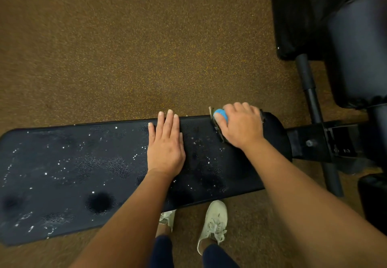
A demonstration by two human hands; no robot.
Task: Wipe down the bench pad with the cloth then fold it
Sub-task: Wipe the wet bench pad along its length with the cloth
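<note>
Speckled brown floor (125, 48) lies beneath a black bench pad (73, 173) beaded with droplets (62, 171). We see the left hand (165, 148) lying flat on the pad, fingers straight and together, holding nothing. Just to its right, the right hand (240, 125) curls its fingers over the cloth (221, 114), pressing it onto the pad; a blue patch shows beside the fingers. White shoes (213, 223) stand nearer us than both hands.
</note>
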